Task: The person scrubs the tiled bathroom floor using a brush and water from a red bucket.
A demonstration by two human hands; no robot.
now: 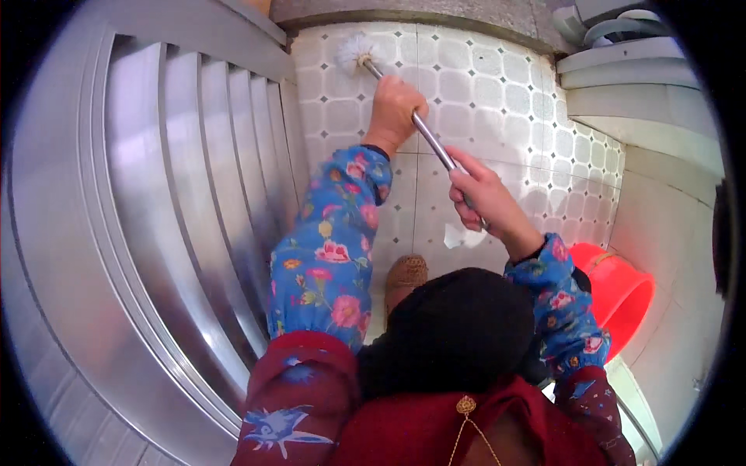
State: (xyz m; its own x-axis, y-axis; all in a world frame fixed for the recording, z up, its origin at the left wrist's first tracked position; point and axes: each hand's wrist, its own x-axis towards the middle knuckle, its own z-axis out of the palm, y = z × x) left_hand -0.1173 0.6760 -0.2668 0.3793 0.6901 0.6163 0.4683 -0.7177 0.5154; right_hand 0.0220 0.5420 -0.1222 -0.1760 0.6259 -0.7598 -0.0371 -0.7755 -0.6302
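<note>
A long-handled scrubbing brush with a shiny metal handle (pixel 432 140) slants across the tiled floor. Its round head of white bristles (pixel 355 53) is at the far left, by the corner; whether it presses on the tiles I cannot tell. My left hand (pixel 396 107) is closed round the handle a little behind the bristles. Nearer to me, my right hand (pixel 486 193) grips the handle's back end, with the tip showing below the fingers. Blue flowered sleeve covers (pixel 330 248) are on both forearms.
A slatted metal door (pixel 225 186) stands along the left. Patterned white tiles (pixel 482 101) end at a stone ledge (pixel 482 12). To the right are a tilted red bucket (pixel 622 291) and a pale wall. A white scrap (pixel 464 235) lies near my shoe (pixel 407 278). Pale basins (pixel 629 62) sit far right.
</note>
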